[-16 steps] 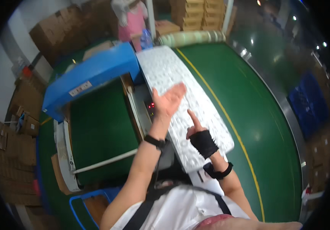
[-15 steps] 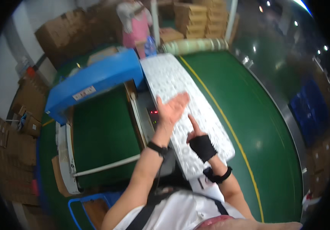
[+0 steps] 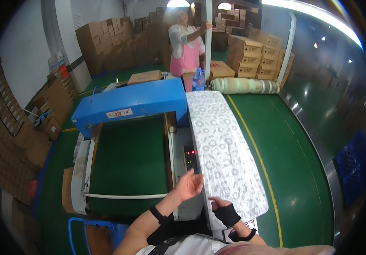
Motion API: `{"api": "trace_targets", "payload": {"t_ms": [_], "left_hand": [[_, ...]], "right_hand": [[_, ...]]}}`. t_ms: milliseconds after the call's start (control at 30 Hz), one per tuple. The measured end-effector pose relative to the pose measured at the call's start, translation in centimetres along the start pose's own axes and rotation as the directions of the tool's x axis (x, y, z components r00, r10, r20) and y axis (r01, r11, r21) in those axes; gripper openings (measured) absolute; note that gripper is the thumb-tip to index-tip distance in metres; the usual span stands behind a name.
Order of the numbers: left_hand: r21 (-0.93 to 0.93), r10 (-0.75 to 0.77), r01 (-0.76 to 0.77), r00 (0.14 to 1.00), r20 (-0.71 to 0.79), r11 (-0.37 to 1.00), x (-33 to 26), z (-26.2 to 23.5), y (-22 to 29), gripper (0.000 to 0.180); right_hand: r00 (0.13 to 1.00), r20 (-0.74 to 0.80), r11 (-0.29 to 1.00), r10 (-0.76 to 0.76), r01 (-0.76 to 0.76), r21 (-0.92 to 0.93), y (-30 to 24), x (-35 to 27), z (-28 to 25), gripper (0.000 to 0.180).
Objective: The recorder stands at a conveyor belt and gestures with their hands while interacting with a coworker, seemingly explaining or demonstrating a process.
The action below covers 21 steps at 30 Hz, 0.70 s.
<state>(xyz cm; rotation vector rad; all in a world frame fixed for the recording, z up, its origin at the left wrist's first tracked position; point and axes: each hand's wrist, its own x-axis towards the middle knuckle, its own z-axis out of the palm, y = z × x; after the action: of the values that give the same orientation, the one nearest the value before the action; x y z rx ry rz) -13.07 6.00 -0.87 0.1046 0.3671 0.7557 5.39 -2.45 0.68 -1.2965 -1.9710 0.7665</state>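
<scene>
My left hand (image 3: 190, 185) is raised beside the near left edge of a long table (image 3: 227, 148) wrapped in shiny silver-white cover with ring patterns. Its fingers are loosely curled, the thumb apart, and nothing is in it; a dark band circles the wrist. Lower and to the right, my right hand (image 3: 224, 211) wears a black fingerless wrap and hovers at the table's near end, forefinger stretched to the left, holding nothing. Left of the table stands a machine with a blue arch (image 3: 130, 101) and a dark green belt (image 3: 130, 161). Its control panel (image 3: 190, 157), lit red, lies just beyond my left hand.
A co-worker in a pink apron (image 3: 190, 59) stands past the table, one hand on a white post (image 3: 208, 42). A blue water bottle (image 3: 198, 80) and a rolled pale green sheet (image 3: 244, 86) are at the far end. Stacked cartons (image 3: 244, 55) rise behind. A blue-framed chair (image 3: 91, 227) is near left.
My view has tilted up, showing more of the far room. Both hands have drawn back toward me; the left fingers have gone from stretched out to loosely curled.
</scene>
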Motion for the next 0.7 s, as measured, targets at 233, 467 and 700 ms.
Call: {"api": "trace_targets", "payload": {"t_ms": [233,467,700], "left_hand": [[0.032,-0.379,0.419,0.848,-0.370,0.907,-4.4,-7.0,-6.9,0.019],[0.096,-0.408,0.459,0.854,-0.324,0.883,-4.3,-6.4,-9.7,0.018],[0.203,-0.425,0.512,0.834,-0.353,0.835,-4.3,-5.6,-11.8,0.018]], "right_hand": [[0.961,0.003,0.960,0.277,-0.277,-0.027,2.7,-9.3,2.4,0.018],[0.877,-0.058,0.879,0.477,-0.474,0.057,2.0,-10.1,4.2,0.015],[0.843,-0.050,0.842,0.535,-0.528,0.114,2.7,-10.3,4.7,0.015]]}}
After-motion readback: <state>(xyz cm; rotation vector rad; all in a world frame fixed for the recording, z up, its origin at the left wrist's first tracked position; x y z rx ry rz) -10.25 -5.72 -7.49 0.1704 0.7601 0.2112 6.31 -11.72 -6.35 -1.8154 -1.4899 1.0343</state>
